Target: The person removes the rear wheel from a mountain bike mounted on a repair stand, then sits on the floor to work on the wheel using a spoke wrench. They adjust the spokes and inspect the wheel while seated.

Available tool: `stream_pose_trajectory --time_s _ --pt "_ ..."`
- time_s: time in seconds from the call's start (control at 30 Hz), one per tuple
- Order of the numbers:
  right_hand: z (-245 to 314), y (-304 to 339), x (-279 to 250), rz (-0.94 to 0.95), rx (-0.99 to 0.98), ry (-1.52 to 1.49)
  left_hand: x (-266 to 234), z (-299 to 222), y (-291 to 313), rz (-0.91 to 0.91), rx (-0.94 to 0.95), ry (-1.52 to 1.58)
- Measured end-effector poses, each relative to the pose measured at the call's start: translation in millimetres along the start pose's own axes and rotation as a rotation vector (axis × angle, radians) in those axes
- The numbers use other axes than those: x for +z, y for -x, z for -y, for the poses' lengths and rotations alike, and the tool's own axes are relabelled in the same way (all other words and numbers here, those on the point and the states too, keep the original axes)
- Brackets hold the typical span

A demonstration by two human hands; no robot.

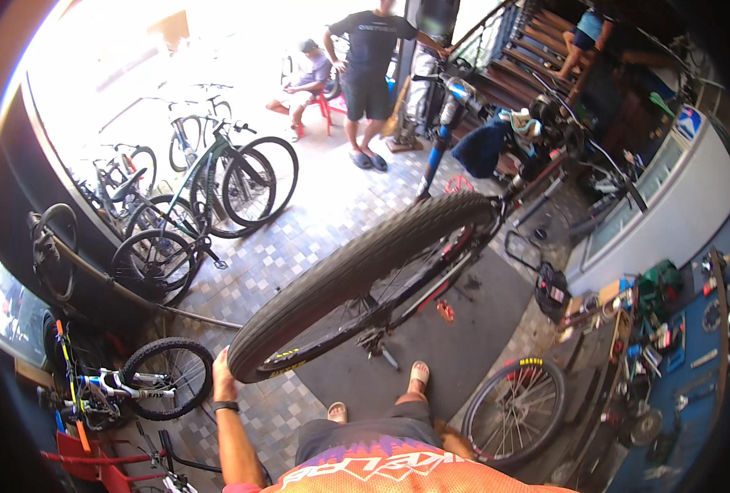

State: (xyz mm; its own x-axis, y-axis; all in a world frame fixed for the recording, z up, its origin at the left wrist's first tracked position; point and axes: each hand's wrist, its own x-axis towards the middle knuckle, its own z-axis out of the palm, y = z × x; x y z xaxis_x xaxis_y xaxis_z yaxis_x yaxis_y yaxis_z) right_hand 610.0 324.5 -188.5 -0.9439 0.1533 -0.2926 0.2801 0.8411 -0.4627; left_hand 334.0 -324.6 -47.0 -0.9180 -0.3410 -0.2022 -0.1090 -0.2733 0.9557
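Left grip (pixel 223 377) touches the near end of a wide black tyre (pixel 332 275), fingers partly hidden — whether closed round it, cannot tell; right grip's state likewise. Tyre slants away rightward above a dark floor mat (pixel 480 333) — spoked wheel (pixel 519 408) right of the person's sandalled feet (pixel 418 375).

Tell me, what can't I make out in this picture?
All in the head view:
Left hand: fingers partly hidden by the tire.
Right hand: not visible, perhaps behind the shirt.
Person on the stairs: head cut off by the top edge.
Tools at right: many too small to identify.
Background, upper left: washed out by glare.
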Motion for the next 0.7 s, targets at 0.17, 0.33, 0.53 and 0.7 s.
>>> stream_pose_trajectory --time_s 0.17,0.33,0.53,0.7 --pt "16.0 27.9 -32.6 0.030 0.624 -0.735 40.3 48.2 10.1 0.068 -0.285 0.657" --pt "35.4 102.5 -34.2 -0.058 0.633 -0.643 55.8 14.3 25.9 0.173 -0.114 0.458" --pt "72.4 187.7 6.3 0.403 0.755 -0.168 68.3 -0.4 36.1 0.199 -0.186 0.450" --pt "84.6 192.8 26.3 0.578 0.845 -0.063 80.3 0.7 61.3 0.252 -0.214 0.414"
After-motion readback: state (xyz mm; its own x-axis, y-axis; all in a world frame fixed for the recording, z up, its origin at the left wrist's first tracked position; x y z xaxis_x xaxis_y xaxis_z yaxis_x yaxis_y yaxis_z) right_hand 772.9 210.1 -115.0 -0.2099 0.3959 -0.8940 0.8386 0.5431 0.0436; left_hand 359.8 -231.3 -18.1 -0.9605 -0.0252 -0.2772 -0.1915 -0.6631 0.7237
